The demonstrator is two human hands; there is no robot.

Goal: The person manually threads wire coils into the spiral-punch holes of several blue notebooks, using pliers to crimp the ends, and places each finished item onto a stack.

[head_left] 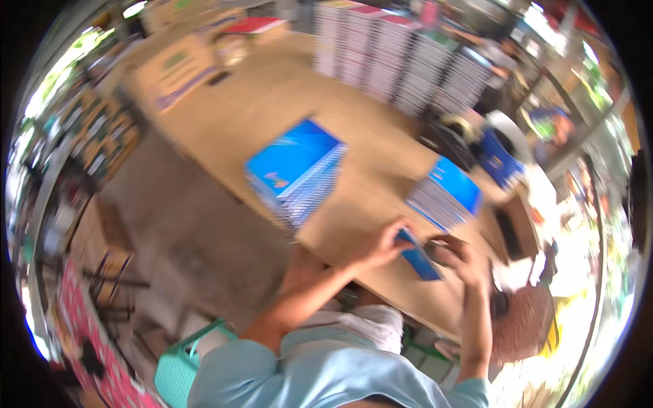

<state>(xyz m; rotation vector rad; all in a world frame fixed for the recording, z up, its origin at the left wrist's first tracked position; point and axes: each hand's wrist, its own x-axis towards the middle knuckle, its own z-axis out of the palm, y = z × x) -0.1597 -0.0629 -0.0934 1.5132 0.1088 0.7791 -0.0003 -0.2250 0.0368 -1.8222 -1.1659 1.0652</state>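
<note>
Notebook (416,257), blue-covered, one only, is held just above the near edge of the bench (272,102), between both hands. The left hand (381,246) has its grip closed on the upper left corner, thumb and fingers pinching the cover; the right hand (454,253) has its grip curled around the opposite edge, though blur hides how tightly. Holding it at two edges keeps the book level and square, apparently for inspection or alignment.

Two blue-covered stacks lie on the bench within reach: a smaller stack (445,194) just beyond the hands, and a taller stack (296,170) to the left, well apart. Both sit squared, covers up, which suits lifting copies off the top one at a time.

At the far end stands a row of tall stacks (401,61), about five or six; blur prevents an exact count. One cardboard box (173,68) rests at the far left. One green plastic stool (183,367) stands on the floor beside the person.
</note>
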